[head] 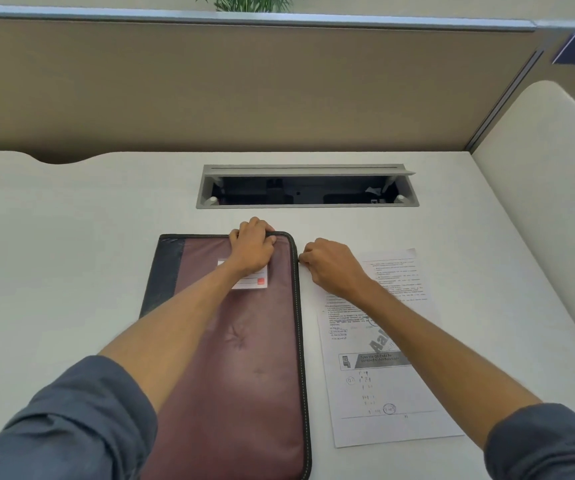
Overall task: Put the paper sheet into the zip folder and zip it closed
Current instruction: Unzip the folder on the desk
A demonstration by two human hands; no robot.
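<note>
The zip folder lay flat on the desk, maroon face up, dark spine to the left, zipper track running down its right edge. The paper sheet lay flat just beside that edge, outside the folder, partly under the right forearm. The left hand gripped the far top edge near the rounded corner, fingers curled over it, holding the folder down. The right hand sat at the zipper track near the top, fingertips pinched together on what appeared to be the zip pull; the pull itself was too small to confirm.

Judged: the folder was being opened; the sheet not yet in.

Risks: if the left hand's hold slackened, the folder could slide or lift with the pull. The slider might bind at the rounded corner. The right forearm resting over the sheet could drag or crease it.

Surroundings: an open cable tray beyond the folder, a partition behind. Nothing blocked the zipper's run.
</note>
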